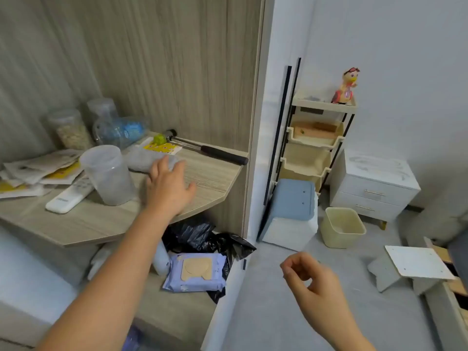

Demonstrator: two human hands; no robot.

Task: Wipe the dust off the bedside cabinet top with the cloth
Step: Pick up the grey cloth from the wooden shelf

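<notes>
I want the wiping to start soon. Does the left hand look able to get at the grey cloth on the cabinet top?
Probably yes. The left hand is open, its fingertips already at the cloth, with nothing between them; the plastic cup stands off to the side.

Grey cloth (149, 160) – crumpled, on cabinet top (207, 173)

Matt wood-grain cabinet top (210, 173), grey cloth (144, 159)

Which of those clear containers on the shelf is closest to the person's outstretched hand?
The frosted plastic cup, standing open at the front just beside the left hand. The oat-filled jar and other jars sit farther back by the wall.
</notes>
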